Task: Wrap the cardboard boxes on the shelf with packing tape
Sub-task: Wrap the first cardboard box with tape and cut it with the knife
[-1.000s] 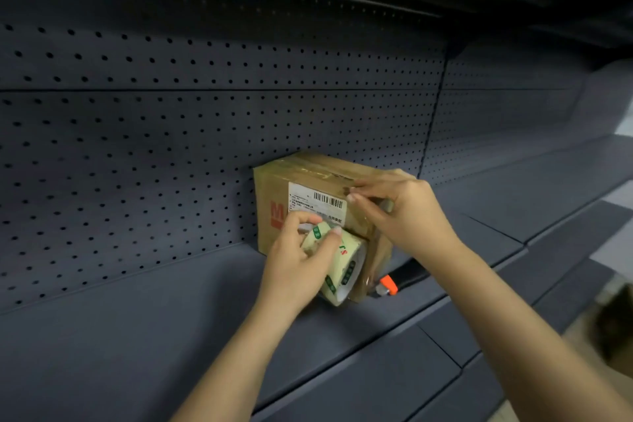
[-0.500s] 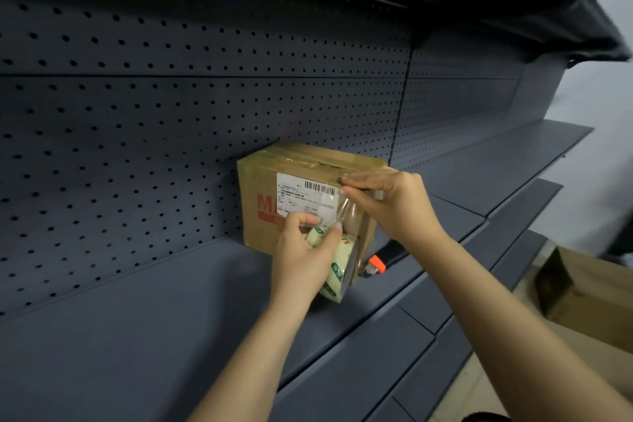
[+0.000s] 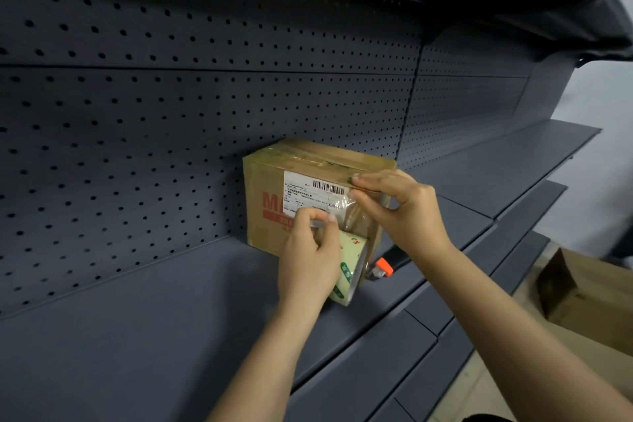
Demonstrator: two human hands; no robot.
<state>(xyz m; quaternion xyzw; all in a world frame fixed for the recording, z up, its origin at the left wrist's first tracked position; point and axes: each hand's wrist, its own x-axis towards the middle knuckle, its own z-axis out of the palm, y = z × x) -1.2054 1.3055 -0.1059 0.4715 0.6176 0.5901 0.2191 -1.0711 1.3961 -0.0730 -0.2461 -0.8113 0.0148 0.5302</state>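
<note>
Half the tape roll (image 3: 352, 260) behind left hand (image 3: 308, 260), label (image 3: 308, 192) print unreadable, floor box (image 3: 582, 301) edge-cropped

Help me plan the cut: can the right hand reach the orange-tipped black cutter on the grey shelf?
Probably yes: the cutter lies uncovered just below the right hand, but that hand pinches the tape end.

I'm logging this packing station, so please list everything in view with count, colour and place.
cardboard box: one, brown, on the shelf against the back panel
label: one, white with barcode, on the box's front
tape roll: one, pale with green print, in front of the box
tape strip: one, clear, between roll and right hand
cutter: one, black with orange end, on the shelf right of the box
shelf: one, dark grey
back panel: one, dark grey, perforated
open carton: one, brown, floor at lower right
left hand: grips the tape roll
right hand: pinches the tape strip at the box's top edge
</note>
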